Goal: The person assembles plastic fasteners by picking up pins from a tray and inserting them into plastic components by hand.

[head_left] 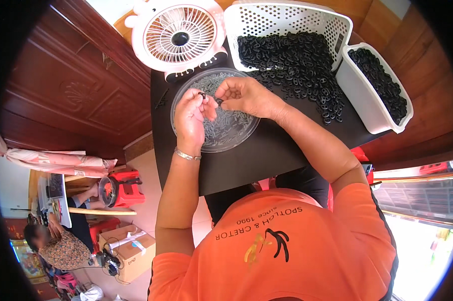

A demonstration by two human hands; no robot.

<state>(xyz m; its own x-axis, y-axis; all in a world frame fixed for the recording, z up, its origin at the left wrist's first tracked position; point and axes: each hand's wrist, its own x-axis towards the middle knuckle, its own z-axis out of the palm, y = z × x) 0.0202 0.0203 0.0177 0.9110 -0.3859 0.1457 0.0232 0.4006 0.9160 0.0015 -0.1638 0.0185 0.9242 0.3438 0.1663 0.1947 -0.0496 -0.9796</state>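
Note:
My left hand (190,118), with a bracelet at the wrist, is raised over a round clear tub (174,118). Its thumb and fingers pinch a small black plastic piece (202,95). Close beside it, my right hand (249,98) has its fingertips closed on another dark bit (219,101), too small to make out exactly. Many short, thin greyish pins (226,128) lie in the tub beneath both hands. Loose black oval pieces with holes (296,75) spill from a tipped white perforated basket (286,15) onto the dark tabletop (276,145).
A pink-and-white fan (180,39) stands behind the tub. At the right, a white bin (369,100) holds more black pieces. A thin dark stick (162,99) lies near the table's left edge. Far left, another person (68,248) sits near a cardboard box (131,256) and red stools (128,188).

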